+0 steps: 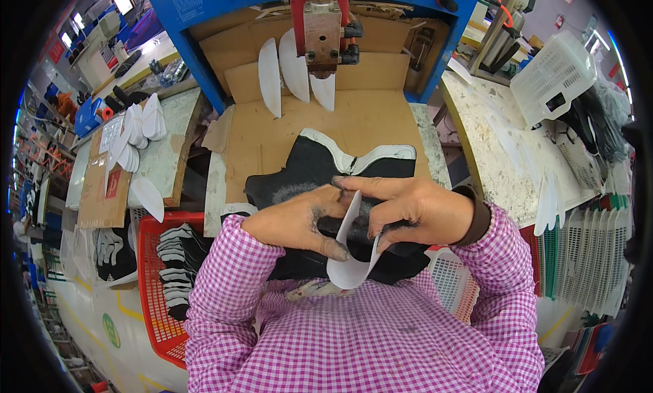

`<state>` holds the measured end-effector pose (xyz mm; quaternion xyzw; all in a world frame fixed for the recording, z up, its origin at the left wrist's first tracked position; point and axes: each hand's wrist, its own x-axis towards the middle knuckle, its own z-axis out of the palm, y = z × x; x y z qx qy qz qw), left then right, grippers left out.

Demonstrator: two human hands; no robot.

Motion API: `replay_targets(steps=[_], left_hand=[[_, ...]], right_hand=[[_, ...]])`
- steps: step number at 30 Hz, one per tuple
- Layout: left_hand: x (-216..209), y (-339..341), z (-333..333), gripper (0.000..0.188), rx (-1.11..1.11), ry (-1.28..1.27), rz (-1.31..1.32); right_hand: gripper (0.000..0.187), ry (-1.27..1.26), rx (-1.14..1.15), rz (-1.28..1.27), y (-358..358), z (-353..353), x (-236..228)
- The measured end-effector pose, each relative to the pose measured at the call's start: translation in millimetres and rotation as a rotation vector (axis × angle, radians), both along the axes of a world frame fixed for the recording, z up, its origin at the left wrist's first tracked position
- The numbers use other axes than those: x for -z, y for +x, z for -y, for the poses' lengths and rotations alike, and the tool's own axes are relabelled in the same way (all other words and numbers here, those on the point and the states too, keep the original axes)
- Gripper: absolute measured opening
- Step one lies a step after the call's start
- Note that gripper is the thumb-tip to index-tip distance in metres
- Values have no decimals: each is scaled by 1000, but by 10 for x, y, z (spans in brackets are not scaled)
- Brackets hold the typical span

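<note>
A thin white curved insert piece (350, 275) is bent into a U between my two hands, close to my body. My left hand (292, 219) presses its left side, with the thumb on the outer face. The right edge is pinched between the thumb and fingers of my right hand (425, 209), whose index finger reaches across toward the left fingers. Beneath both hands lies a black shoe upper (309, 163) with a white-edged, curved top line, spread on a cardboard-covered table (245, 141). My hands cover part of the upper.
A metal press head (322, 36) hangs ahead within a blue machine frame (183, 39). Several white pieces (270, 76) lean on cardboard behind. At left stands a red basket (153, 291) of black-and-white parts; white inserts (139, 127) lie above it. White crates (592, 257) are at right.
</note>
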<state>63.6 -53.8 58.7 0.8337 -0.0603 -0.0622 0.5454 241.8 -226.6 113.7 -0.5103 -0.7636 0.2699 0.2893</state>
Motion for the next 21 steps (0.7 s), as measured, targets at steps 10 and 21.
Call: replay_targets(steps=[10, 21], left_hand=[[228, -151, -105, 48, -761, -761, 307], [841, -597, 701, 23, -1003, -1237, 9]], right_hand=[[20, 254, 493, -99, 127, 370, 296], [21, 86, 640, -1222, 140, 829, 1480]])
